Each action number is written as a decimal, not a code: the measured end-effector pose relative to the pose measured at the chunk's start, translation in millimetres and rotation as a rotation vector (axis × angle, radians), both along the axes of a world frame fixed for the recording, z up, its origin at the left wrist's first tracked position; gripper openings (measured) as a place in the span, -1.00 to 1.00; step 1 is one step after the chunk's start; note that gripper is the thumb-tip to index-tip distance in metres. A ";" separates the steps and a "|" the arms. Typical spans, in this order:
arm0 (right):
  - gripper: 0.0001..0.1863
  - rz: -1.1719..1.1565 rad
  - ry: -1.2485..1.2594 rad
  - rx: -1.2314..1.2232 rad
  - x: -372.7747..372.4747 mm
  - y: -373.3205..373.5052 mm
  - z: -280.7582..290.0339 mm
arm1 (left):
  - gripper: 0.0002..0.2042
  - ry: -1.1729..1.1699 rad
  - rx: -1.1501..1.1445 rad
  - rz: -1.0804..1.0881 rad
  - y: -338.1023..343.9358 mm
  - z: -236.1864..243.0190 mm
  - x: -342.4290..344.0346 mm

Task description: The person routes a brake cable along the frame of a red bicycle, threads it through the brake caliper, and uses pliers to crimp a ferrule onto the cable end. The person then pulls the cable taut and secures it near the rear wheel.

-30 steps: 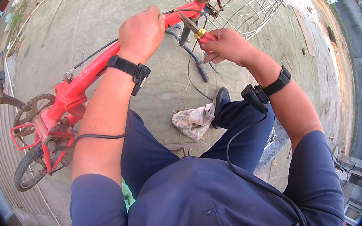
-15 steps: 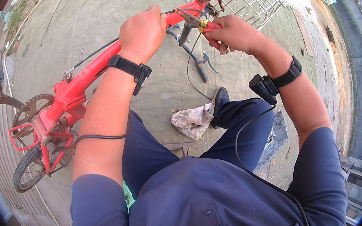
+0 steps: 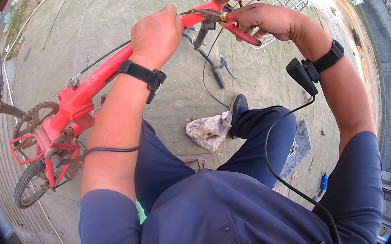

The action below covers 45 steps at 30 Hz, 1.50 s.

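Near the person's shoe, a crumpled rag (image 3: 210, 131) lies on the bare concrete ground (image 3: 96, 27) of an open yard. Farther up, the left hand (image 3: 158, 34) is fisted around the red bicycle frame (image 3: 97, 80); holding it firm should steady the work. The right hand (image 3: 266, 18) squeezes red-handled pliers (image 3: 237, 26) at the cable (image 3: 207, 57); a square, steady bite seems best.

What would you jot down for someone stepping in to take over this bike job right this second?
Left hand: fist closed on the red bike frame, steadying it.
Right hand: grip closed on red-handled pliers, whose tip meets the frame near the top, where a thin cable hangs.
The bike lies turned over; its chainring and small wheel are at the left. A crumpled rag lies by the shoe.
Done: pliers set in place.
Left: whatever the pliers work on; the exact part is too small to tell.
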State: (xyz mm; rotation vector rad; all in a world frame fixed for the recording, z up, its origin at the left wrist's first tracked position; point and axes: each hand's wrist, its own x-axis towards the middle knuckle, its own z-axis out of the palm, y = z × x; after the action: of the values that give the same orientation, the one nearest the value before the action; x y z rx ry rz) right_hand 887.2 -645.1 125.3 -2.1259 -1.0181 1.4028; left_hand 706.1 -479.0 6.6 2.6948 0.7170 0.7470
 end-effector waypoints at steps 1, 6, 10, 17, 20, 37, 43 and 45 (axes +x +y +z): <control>-0.66 -0.024 0.009 -0.015 -1.1 -2.0 1.3 | -0.81 -0.003 0.000 0.001 0.0 0.0 0.0; -0.63 -0.080 0.092 -0.069 -2.1 1.6 4.8 | -0.80 0.004 0.011 0.004 0.4 -0.3 0.5; -0.65 -0.080 0.125 -0.046 1.6 7.6 6.7 | -0.80 0.009 0.005 -0.002 0.1 0.0 0.6; -0.69 -0.094 0.068 -0.015 -14.4 4.9 0.7 | -0.80 0.022 0.006 -0.002 -1.1 2.4 -0.2; -0.78 -0.159 0.082 0.017 -25.7 0.2 -7.8 | -0.80 0.019 0.008 -0.005 -1.4 2.1 -0.5; -0.79 -0.273 -0.068 0.160 -70.6 -13.6 -66.3 | -0.80 0.054 -0.024 -0.007 -2.4 6.4 -1.5; -0.76 -0.261 0.139 0.113 -48.7 -13.8 -39.6 | -0.82 -0.003 -0.002 -0.017 -0.7 1.2 -0.9; -0.71 -0.185 0.150 0.028 -34.6 -9.8 -23.9 | -0.82 -0.009 0.008 -0.023 -0.2 0.6 -1.4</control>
State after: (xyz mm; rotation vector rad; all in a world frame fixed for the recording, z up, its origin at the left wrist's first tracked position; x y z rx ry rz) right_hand 852.6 -655.0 101.4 -2.0042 -0.7588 1.4233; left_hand 704.8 -479.2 7.2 2.7002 0.6816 0.7573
